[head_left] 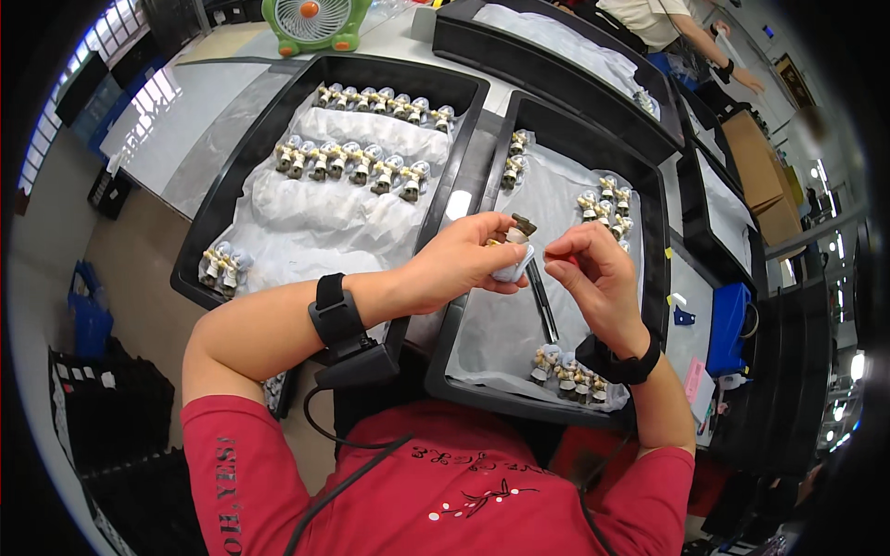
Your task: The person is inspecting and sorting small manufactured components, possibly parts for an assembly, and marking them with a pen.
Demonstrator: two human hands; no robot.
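Observation:
My left hand grips a small figurine, its brown feet pointing up and its pale blue hair down. Close on its right, my right hand has thumb and forefinger pinched together, with a tiny bit of red between them that I cannot make out. Both hands are above the right black tray, which is lined with white sheeting. A slim black pen-like tool lies in this tray below the hands. Similar figurines stand near its front edge, and more figurines stand at its right side.
At left, another black tray holds rows of figurines on white sheeting. Behind are a long black tray and a green fan. A blue bin stands at right. Another person's arm shows at the far right.

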